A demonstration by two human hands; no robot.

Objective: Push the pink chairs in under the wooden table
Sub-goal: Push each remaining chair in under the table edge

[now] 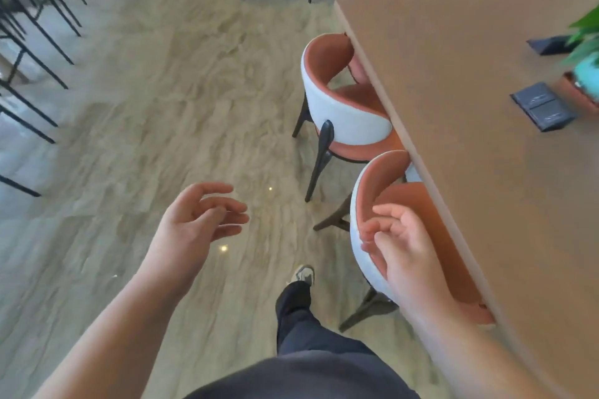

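A: The right hand (402, 246) is curled loosely over the near pink chair (366, 256), already tucked under the wooden table (470, 139); the left hand (201, 217) is held spread, empty.

B: Fingers could be pinched against the table edge if it is shoved further.

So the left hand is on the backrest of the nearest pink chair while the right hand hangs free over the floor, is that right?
Not quite: the hands are swapped. In the head view the right hand is on the backrest of the nearest pink chair, while the left hand hangs free, open, over the floor.
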